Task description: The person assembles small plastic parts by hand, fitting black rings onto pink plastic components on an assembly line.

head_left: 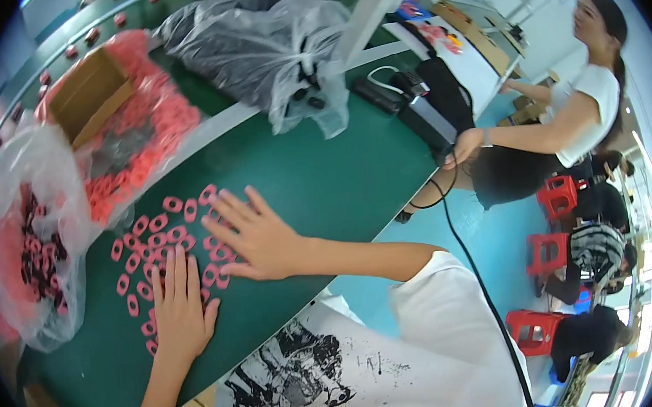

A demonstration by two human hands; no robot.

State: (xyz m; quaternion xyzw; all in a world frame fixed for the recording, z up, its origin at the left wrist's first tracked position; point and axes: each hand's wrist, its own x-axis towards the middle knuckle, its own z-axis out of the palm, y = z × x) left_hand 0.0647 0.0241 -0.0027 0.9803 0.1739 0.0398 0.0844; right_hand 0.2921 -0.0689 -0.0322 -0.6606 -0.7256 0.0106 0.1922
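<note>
Many small pink oval pieces with pale centres [156, 240] lie spread in one layer on the green tabletop [315, 173]. My left hand [180, 304] rests flat over the near part of the spread, fingers pointing away from me and slightly parted. Across its right edge lies my right hand [259, 237], palm down with the fingers fanned out. Both hands touch the pieces and cover some of them. Neither hand grips anything that I can see.
A clear bag of pink and black parts [32, 247] stands at the left. Behind are a heap of pink parts [123, 176] with a cardboard box [90, 97], and a bag of black parts [248, 46]. At the right, a person [568, 109] touches a black device [428, 119] with a cable.
</note>
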